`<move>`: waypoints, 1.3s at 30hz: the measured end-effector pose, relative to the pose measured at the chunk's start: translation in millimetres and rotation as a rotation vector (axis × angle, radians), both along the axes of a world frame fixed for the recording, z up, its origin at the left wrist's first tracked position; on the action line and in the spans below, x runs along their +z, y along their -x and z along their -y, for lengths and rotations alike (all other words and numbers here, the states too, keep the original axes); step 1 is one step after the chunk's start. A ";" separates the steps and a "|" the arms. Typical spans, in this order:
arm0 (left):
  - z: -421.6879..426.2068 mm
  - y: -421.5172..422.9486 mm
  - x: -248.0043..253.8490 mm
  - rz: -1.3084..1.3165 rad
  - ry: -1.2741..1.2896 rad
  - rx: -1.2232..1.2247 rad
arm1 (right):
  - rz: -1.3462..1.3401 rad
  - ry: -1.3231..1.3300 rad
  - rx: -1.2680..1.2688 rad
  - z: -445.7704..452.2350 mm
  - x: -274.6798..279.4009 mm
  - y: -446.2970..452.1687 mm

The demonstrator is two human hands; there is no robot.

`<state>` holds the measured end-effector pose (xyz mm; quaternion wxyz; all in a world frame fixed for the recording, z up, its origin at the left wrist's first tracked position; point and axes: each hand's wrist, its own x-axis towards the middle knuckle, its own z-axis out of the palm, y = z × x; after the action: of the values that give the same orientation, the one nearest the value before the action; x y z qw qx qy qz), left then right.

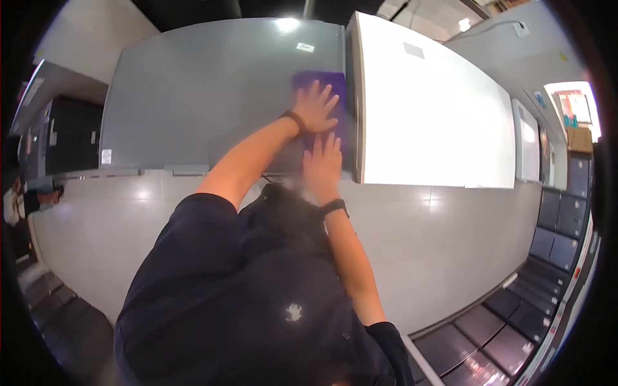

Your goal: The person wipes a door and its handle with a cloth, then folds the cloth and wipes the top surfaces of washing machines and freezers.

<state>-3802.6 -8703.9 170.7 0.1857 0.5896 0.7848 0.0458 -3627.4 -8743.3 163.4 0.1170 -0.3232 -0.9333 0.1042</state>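
A purple cloth lies on the grey flat top of a large cabinet-like unit, close to its right edge. Spread flat over the cloth is my left hand, fingers apart. My right hand rests at the cloth's near end, its fingers stretched forward and slightly blurred. Neither hand has its fingers wrapped round anything. Dark bands circle both wrists. A small white label is stuck on the grey top beyond the cloth.
A bright white panel-topped unit stands just right of the grey one, with a narrow gap between. Pale tiled floor lies around me. Rows of dark boxy units line the right side. Another dark unit stands at left.
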 end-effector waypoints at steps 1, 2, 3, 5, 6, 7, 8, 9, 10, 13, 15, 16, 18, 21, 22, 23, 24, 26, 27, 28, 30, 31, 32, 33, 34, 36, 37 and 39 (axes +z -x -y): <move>0.0 -0.3 1.2 -0.003 0.010 0.002 | -0.013 -0.008 0.007 -2.7 2.2 -0.8; -2.9 0.4 2.8 -0.010 0.014 0.004 | 0.004 -0.003 0.012 -4.3 4.2 -2.1; -3.5 -0.5 -4.6 -0.022 -0.009 0.023 | 0.015 -0.004 0.017 -3.3 5.5 -3.1; -8.4 -0.4 4.5 0.011 0.000 0.049 | 0.036 0.001 0.010 -4.1 9.5 5.0; -8.5 1.9 3.5 0.034 0.022 0.052 | 0.008 -0.019 0.029 -13.8 9.4 14.7; -7.8 1.8 -0.5 0.004 -0.005 0.044 | 0.000 -0.013 0.032 -10.7 7.8 13.0; -1.2 -1.4 -6.0 0.007 0.025 0.039 | 0.006 0.003 0.024 -1.9 7.1 5.4; -2.6 -0.1 -3.3 0.004 0.040 0.030 | 0.035 -0.010 0.017 -0.7 8.8 5.5; -12.8 5.1 2.5 -0.010 0.031 0.023 | 0.035 0.018 -0.005 -0.7 7.2 7.7; -24.1 8.2 16.8 0.012 0.062 -0.003 | 0.032 0.050 -0.052 -3.3 2.4 11.8; -23.4 17.6 19.2 -0.005 0.053 -0.033 | 0.008 0.051 -0.078 -0.9 1.6 21.7; -27.7 19.7 16.5 -0.011 0.033 -0.054 | 0.013 0.042 -0.093 0.4 0.7 28.7; -22.9 24.8 5.8 -0.015 0.000 -0.105 | 0.044 0.008 -0.123 2.8 -1.5 36.9; -21.2 46.5 -2.6 -0.029 -0.072 -0.148 | 0.083 -0.029 -0.154 10.4 -8.5 61.8; -11.7 55.8 -2.5 -0.024 -0.079 -0.148 | 0.090 -0.016 -0.145 17.1 -7.9 71.7; -0.2 68.9 -3.6 -0.019 -0.078 -0.144 | 0.097 0.005 -0.132 26.4 -8.2 82.6; 14.8 84.0 -5.3 -0.042 -0.125 -0.131 | 0.110 0.033 -0.119 40.1 -7.5 93.4; 44.9 108.6 -11.8 -0.077 -0.217 -0.108 | 0.154 0.097 -0.056 64.2 -6.2 112.0; 58.6 122.5 -11.4 -0.064 -0.210 -0.088 | 0.171 0.122 -0.028 72.1 -3.8 125.0; 72.4 138.6 -10.7 -0.056 -0.203 -0.070 | 0.185 0.125 0.007 80.6 -1.3 139.5; 110.5 162.7 -14.0 -0.041 -0.193 -0.030 | 0.224 0.157 0.076 113.1 1.1 161.4; 128.2 177.5 -15.0 -0.043 -0.202 -0.002 | 0.231 0.156 0.115 128.1 0.5 173.6; 145.1 194.2 -14.8 -0.048 -0.213 0.030 | 0.237 0.152 0.159 141.2 0.3 187.2; 162.2 210.6 -14.1 -0.042 -0.212 0.061 | 0.244 0.148 0.206 153.7 0.4 200.4; 181.2 225.9 -13.8 -0.035 -0.210 0.096 | 0.236 0.133 0.254 167.6 0.2 213.3; 222.1 250.6 -12.4 -0.018 -0.186 0.191 | 0.223 0.106 0.354 195.5 4.6 238.3; 242.0 266.4 -8.4 -0.016 -0.167 0.247 | 0.242 0.123 0.404 208.0 10.5 253.6; 278.9 298.2 -10.5 -0.034 -0.142 0.352 | 0.279 0.158 0.496 231.4 20.5 282.8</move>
<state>-4100.8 -8982.9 160.1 0.1197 0.4552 0.8737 0.1230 -3910.2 -8974.7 183.8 -0.0671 -0.1044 -0.9799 0.1563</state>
